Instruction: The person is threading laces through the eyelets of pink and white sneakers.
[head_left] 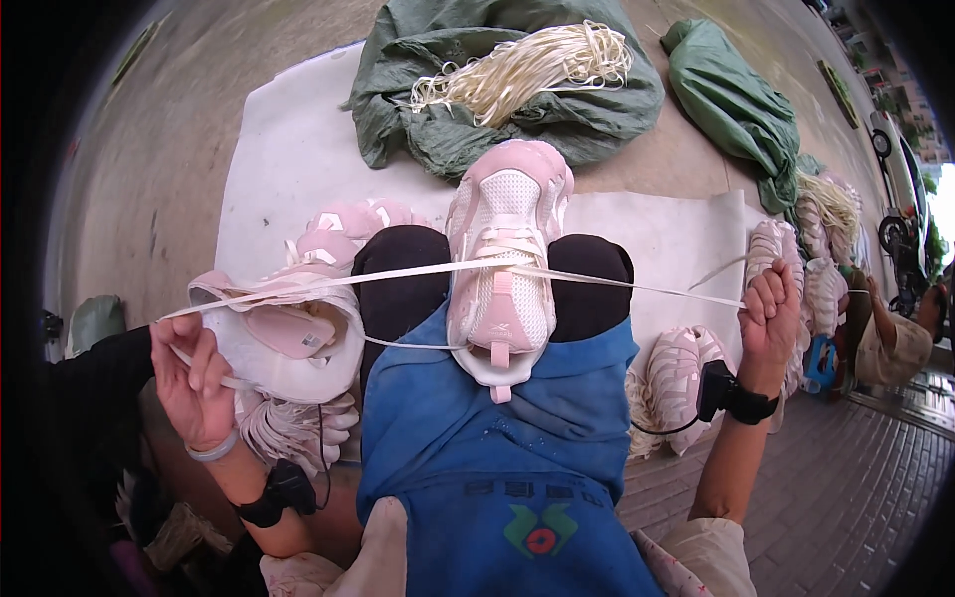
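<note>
A pink and white sneaker [507,199] rests between my knees, its heel with a pink pull loop toward me. A flat cream shoelace [398,272] runs through its upper eyelets, and its two ends stretch tautly out to either side. My left hand [194,378] is closed on one end at the far left, with a second strand of lace between its fingers. Out at the right, my right hand [769,308] is closed on the other end. Beside my left hand lies another pink and white sneaker [269,363], its collar opening showing a pink insole.
A bundle of cream laces [537,70] lies on a green sack [408,129] ahead. Another green sack [731,99] is at the far right. More pink sneakers [681,383] stand on the right, over white sheeting [288,149]. Another person's arm [880,313] shows at the right edge.
</note>
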A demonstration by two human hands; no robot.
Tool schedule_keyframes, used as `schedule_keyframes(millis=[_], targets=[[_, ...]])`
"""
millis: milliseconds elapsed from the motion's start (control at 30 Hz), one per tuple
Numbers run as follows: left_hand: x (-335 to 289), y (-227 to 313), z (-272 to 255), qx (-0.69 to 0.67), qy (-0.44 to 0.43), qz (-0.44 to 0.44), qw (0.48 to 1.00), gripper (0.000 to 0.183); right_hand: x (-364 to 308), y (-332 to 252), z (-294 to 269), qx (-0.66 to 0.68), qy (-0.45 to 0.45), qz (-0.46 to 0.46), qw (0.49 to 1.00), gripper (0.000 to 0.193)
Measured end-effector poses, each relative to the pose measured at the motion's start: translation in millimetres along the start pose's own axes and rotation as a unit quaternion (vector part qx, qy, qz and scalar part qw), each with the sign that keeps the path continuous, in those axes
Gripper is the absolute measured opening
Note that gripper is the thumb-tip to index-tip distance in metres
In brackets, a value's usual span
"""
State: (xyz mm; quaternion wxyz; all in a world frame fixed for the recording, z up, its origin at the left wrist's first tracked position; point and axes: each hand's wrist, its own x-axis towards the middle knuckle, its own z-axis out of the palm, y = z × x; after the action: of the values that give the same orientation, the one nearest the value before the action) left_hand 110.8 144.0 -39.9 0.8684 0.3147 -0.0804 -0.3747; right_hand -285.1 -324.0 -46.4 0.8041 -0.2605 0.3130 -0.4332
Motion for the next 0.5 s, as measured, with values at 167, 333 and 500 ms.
schedule_keyframes(millis=[167, 333, 500], targets=[[-6.5, 59.6, -35.0, 0.004, 0.012, 0.119, 0.993, 0.024, 22.3, -29.7, -45.1, 0.057, 0.035, -0.034, 0.997, 0.022], [-9.5, 97.3, -64.7, -0.028, 0.116, 0.283, 0.952, 0.03, 2.8, 5.3, -10.2, -0.135, 0.029, 0.016, 0.99, 0.028], [4.7, 48.5, 5.5, 0.099, 0.002, 0.161, 0.982, 0.031, -24.4, 69.9, 70.2, -0.472, -0.143, 0.029, 0.869, 0.031]])
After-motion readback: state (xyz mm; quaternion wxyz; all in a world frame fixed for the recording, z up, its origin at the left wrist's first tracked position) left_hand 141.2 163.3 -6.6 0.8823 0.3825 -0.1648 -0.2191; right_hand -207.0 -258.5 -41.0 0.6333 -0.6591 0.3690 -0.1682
